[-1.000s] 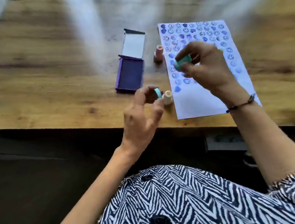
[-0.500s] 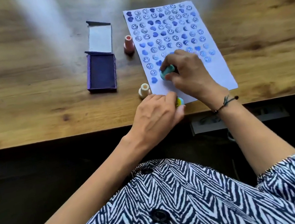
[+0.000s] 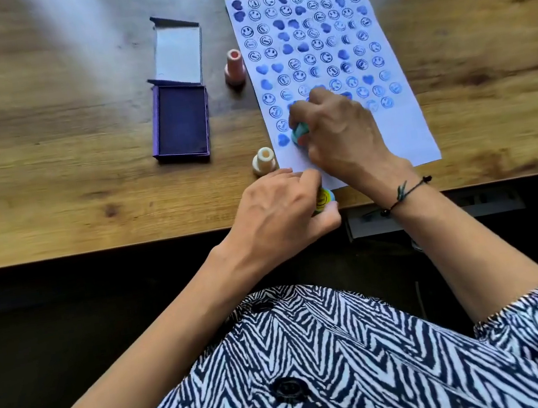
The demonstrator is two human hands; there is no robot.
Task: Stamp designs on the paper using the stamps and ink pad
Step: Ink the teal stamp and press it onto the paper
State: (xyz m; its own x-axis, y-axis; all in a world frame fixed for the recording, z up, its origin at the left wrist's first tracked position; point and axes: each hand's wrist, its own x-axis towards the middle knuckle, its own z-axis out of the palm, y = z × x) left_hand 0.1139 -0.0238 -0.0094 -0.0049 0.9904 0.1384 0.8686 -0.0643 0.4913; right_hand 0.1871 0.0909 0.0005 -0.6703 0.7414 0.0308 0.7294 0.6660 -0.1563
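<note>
The right hand (image 3: 337, 132) is pinching a teal stamp (image 3: 300, 133) in its grip, pressing it onto the paper (image 3: 399, 130) among rows of blue faces and hearts. The left hand (image 3: 282, 209) is grasping what seems to be a yellow-topped stamp (image 3: 324, 199) at the paper's near corner. A cream stamp (image 3: 264, 161) is standing just beyond that grip, a pink stamp (image 3: 234, 68) farther off, and the open ink pad (image 3: 182, 124) is lying on the table (image 3: 45, 148) to their left.

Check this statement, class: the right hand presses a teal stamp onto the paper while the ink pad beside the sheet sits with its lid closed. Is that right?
Not quite. The head view shows the ink pad open, its lid folded back. The right hand does press the teal stamp onto the paper.
</note>
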